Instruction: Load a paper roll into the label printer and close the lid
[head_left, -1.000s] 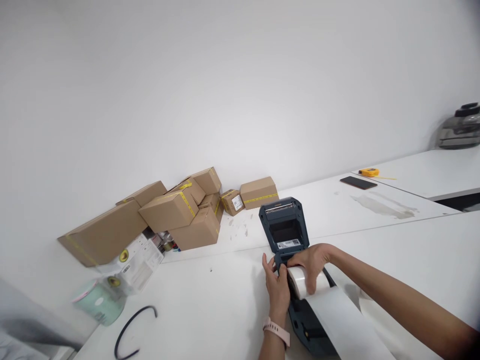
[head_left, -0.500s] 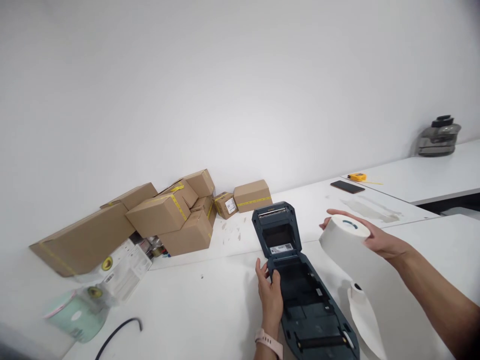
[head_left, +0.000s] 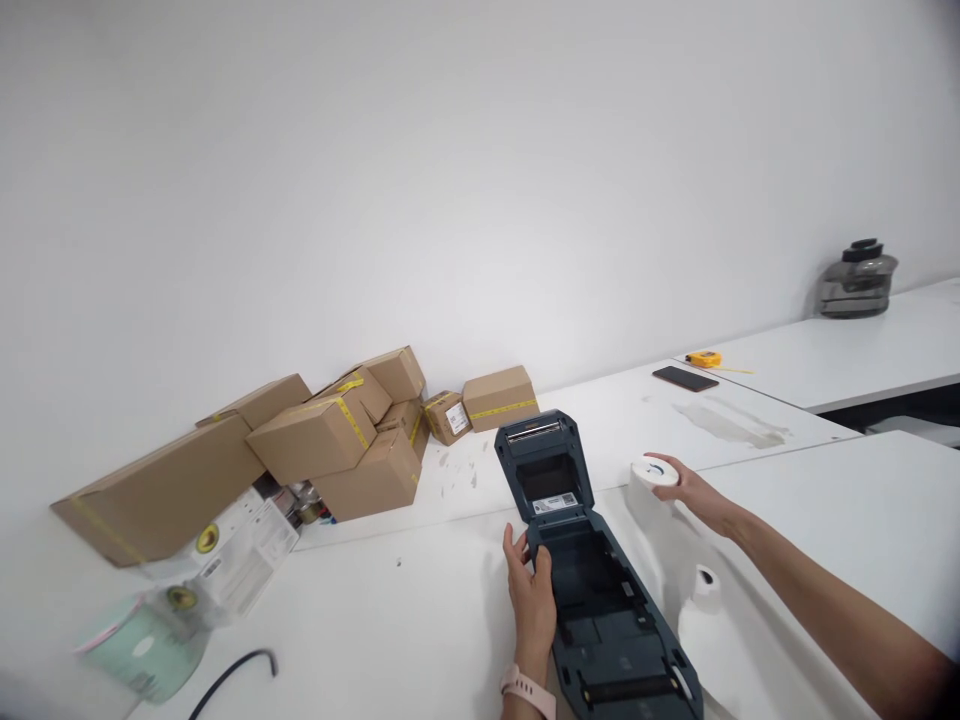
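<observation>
A dark blue-green label printer (head_left: 600,590) lies on the white table with its lid (head_left: 546,465) raised and its inner bay bare. My left hand (head_left: 534,595), with a pink wristband, grips the printer's left edge below the hinge, thumb over the rim. To the right of the printer, my right hand (head_left: 686,490) is closed around a white label roll (head_left: 651,472). A loose strip of labels trails from this roll toward the front. Closer to me stands a smaller white roll (head_left: 705,588) with a dark core hole, part of it behind the paper.
Cardboard boxes (head_left: 307,440) are stacked against the wall at left. A mint-green tub (head_left: 146,650), a box with avocado pictures (head_left: 244,560) and a black cable (head_left: 236,668) are nearer. A phone (head_left: 685,378), a yellow tape measure (head_left: 703,359) and a dark clear jug (head_left: 859,280) stand farther right.
My right hand has lowered the label roll and moved it away from me, and its paper strip has shifted. My left hand stays on the printer's edge. The view has shifted slightly.
</observation>
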